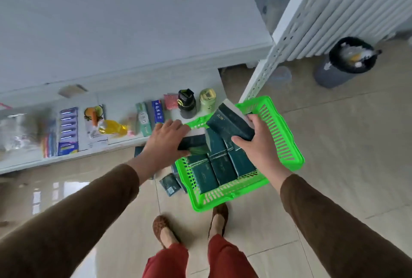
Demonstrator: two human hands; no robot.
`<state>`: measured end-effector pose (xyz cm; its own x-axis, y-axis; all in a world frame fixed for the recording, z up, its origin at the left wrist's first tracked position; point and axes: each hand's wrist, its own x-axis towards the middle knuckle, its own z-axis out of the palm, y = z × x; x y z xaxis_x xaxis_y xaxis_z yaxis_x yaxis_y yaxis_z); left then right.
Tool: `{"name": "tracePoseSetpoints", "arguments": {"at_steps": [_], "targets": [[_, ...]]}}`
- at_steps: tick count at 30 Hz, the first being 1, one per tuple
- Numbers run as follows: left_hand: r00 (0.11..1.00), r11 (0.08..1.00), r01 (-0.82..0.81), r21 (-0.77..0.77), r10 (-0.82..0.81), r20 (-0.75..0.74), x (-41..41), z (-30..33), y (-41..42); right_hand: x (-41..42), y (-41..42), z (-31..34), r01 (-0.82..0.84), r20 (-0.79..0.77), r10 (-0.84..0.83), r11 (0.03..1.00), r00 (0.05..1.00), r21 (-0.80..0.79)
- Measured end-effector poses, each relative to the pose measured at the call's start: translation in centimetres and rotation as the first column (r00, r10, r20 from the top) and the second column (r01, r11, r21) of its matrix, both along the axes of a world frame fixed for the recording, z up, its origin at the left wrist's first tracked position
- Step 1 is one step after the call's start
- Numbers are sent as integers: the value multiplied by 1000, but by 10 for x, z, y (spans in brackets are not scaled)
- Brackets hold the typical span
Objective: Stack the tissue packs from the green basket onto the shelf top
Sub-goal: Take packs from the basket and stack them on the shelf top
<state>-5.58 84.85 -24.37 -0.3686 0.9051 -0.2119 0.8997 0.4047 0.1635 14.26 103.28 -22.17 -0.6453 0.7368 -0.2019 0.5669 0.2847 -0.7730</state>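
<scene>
Tissue packs [219,167] fill a green basket [281,135] on the floor beside a white shelf, as a person lifts two out at once. Left hand [166,144] grips one pack [195,142] from above; right hand [258,142] clamps another [229,119], tilted, above the basket. The hands are apart, one pack each, probably to halve the trips. Shelf top [111,21] lies bare just ahead, the likely landing spot. Stray packs [170,185] lie on the floor beside the basket.
</scene>
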Motion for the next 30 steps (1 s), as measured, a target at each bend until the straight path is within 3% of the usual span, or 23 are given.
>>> {"name": "tracePoseSetpoints", "arguments": {"at_steps": [7, 13, 20, 30], "targets": [[971, 963, -210, 169, 226, -80, -123, 146, -174, -154, -127, 123, -166, -349, 157, 986, 924, 3], [907, 884, -336, 326, 397, -139, -233, 208, -324, -301, -258, 160, -217, -487, 162, 975, 858, -58], [824, 817, -448, 364, 535, -186, -352, 243, -434, -417, -348, 175, -245, -501, 182, 968, 846, -62], [773, 827, -454, 333, 551, -314, -529, 233, -457, -575, -373, 149, -348, -441, 337, 936, 832, 59]]}}
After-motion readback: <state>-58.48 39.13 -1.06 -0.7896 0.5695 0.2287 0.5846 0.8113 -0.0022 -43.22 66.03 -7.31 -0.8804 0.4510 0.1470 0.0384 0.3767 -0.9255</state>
